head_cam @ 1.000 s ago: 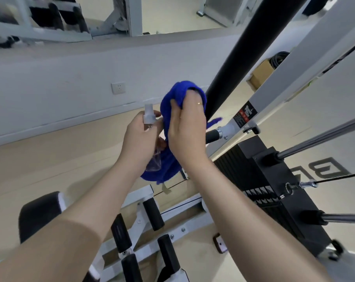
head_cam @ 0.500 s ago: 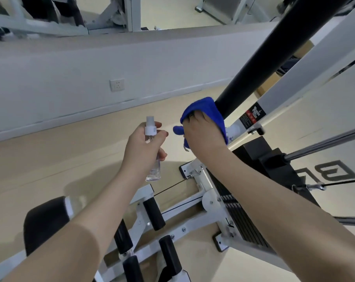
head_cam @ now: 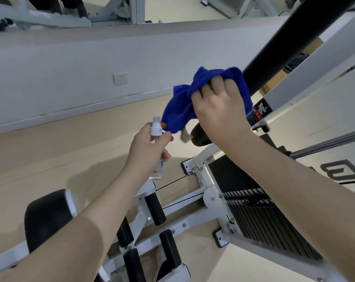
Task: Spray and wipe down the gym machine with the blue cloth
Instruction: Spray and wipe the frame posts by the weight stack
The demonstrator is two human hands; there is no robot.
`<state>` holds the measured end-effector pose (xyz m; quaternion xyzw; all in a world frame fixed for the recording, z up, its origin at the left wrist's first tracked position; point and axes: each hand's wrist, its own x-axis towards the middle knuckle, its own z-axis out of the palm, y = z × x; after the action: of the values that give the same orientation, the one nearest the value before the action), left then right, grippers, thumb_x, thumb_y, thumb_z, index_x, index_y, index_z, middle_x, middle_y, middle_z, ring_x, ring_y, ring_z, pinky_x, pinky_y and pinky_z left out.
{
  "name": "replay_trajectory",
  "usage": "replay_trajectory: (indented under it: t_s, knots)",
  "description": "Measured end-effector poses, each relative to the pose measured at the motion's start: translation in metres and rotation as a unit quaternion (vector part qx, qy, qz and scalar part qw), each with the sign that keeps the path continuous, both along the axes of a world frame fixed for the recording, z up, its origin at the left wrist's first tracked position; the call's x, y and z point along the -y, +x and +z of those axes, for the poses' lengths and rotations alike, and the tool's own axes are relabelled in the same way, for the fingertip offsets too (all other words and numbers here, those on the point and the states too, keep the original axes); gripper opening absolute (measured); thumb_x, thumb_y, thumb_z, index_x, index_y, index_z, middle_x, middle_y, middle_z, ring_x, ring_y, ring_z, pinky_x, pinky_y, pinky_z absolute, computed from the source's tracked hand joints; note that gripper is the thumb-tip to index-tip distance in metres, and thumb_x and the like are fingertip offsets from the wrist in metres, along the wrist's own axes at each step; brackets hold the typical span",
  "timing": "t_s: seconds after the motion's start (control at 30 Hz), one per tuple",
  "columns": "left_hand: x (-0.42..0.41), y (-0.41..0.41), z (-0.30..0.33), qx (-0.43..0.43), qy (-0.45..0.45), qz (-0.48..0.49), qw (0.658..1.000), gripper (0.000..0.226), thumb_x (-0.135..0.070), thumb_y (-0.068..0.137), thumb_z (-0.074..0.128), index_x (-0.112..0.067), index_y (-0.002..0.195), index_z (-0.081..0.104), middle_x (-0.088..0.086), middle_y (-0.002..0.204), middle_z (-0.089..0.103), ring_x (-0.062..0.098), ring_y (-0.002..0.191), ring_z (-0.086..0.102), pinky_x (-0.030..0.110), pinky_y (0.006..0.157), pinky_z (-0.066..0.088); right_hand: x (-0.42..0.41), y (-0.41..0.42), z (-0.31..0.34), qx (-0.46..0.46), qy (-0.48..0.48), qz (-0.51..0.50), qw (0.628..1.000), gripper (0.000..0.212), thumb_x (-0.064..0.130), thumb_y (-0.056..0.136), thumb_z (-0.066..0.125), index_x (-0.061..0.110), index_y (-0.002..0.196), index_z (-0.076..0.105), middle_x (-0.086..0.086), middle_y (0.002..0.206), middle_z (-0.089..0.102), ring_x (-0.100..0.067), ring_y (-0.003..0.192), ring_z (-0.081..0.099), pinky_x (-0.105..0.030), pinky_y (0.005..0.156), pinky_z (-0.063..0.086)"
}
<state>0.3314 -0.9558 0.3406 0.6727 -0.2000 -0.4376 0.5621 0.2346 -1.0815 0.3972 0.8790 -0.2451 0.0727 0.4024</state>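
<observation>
Fingers of my right hand [head_cam: 219,110] curl round the crumpled blue cloth [head_cam: 182,104] against the thick black padded bar [head_cam: 290,37]. My left hand [head_cam: 148,147] grips a small clear spray bottle [head_cam: 156,131].

left hand [head_cam: 147,148]: raised, fingers curled, gripping | right hand [head_cam: 219,110]: higher, fingers curled, clutching

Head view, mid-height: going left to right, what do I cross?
wall socket → spray bottle in the left hand → blue cloth → right hand → warning label
</observation>
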Motion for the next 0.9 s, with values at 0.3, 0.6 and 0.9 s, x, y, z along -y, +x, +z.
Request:
replay_trajectory:
  t_s: [0.3,0.6,0.9]
  knots:
    - [-0.007,0.011,-0.025,-0.007,0.017,0.014,1.0,0.013,-0.016,0.09,0.054,-0.019,0.102,0.055,0.007,0.091,0.066,0.015,0.047,0.05,0.026,0.052,0.046,-0.024,0.021,-0.122,-0.138,0.244,-0.047,0.959,0.023,0.017,0.082,0.056,0.018,0.105,0.053,0.004,0.088,0.064,-0.017,0.084,0.06,-0.028,0.077,0.041]
    - [0.001,0.01,-0.036,-0.036,0.042,0.013,0.998,0.015,-0.014,0.09,0.054,-0.015,0.105,0.053,0.004,0.085,0.064,0.015,0.047,0.049,0.025,0.05,0.047,-0.035,-0.103,-0.18,-0.209,0.465,-0.251,0.823,0.022,0.01,0.093,0.044,0.014,0.114,0.047,-0.003,0.106,0.064,-0.021,0.091,0.061,-0.03,0.073,0.043]
    - [-0.016,-0.01,-0.009,0.024,0.085,-0.081,0.993,0.019,-0.017,0.089,0.052,-0.016,0.107,0.054,0.004,0.076,0.058,0.018,0.055,0.053,0.036,0.066,0.054,-0.056,-0.071,-0.105,0.122,0.674,-0.205,0.699,0.022,0.026,0.096,0.046,0.023,0.074,0.045,0.006,0.068,0.052,-0.01,0.066,0.051,-0.022,0.058,0.038]
